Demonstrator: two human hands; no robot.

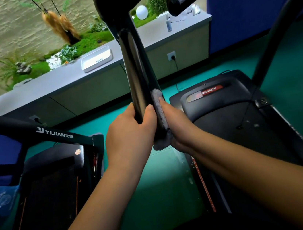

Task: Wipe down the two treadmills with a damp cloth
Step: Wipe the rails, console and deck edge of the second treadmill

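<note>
1. Here, on the floor's left side, the YIJIAN treadmill (46, 185) stands dark and glossy, with orange lines along its belt edges. I can't tell from its surface whether it has been wiped, so it could get skipped.
2. My left hand (130, 134) wraps the black upright (135, 69), fingers and thumb curled round its lower stretch to steady it. If that bare palm slides over damp gloss, it may leave prints on the finish.
3. The grey cloth (159, 113) lies along the upright's right flank, fluffy and bunched, with its tail hanging below my palm. That loose tail could slip out, or the cloth could reach only one face of the post.
4. My right hand (178, 123) pinches the cloth against the upright, thumb on top and fingers hidden behind. Too light a press would only smear.
5. On the floor's right side, the Johnson treadmill (222, 106) shows pale specks on its deck, and a thin cord (246, 109) dangles across it. I judge the likeliest hazards to be drips near the motor cover or a snagged cord.
</note>
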